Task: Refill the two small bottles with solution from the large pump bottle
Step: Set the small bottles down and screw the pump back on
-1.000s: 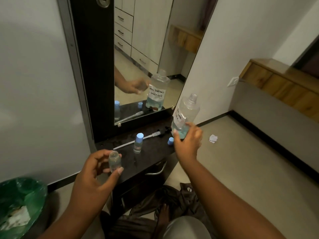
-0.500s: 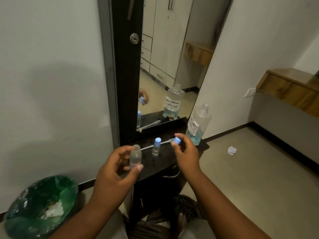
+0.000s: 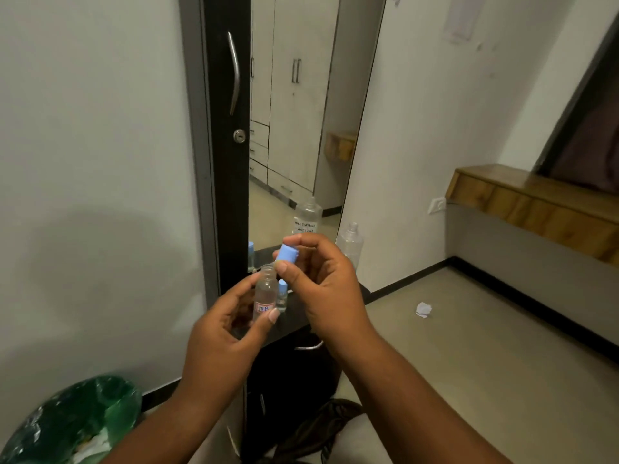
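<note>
The open small bottle (image 3: 265, 294) stands upright in the left hand (image 3: 225, 329), fingers pinching its body. The right hand (image 3: 321, 283) pinches the blue cap (image 3: 287, 254) just above the bottle's mouth. Capping well means squaring the cap over the threads, steadying the bottle, then twisting gently.

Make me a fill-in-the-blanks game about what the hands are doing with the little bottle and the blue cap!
1. The left hand holds a small clear bottle whose mouth is ____.
2. The right hand pinches a cap coloured ____.
3. The second small bottle on the dark shelf already wears its ____.
4. The large bottle stands on the shelf, to the ____ of both hands.

Missing words: open; blue; cap; right
</note>
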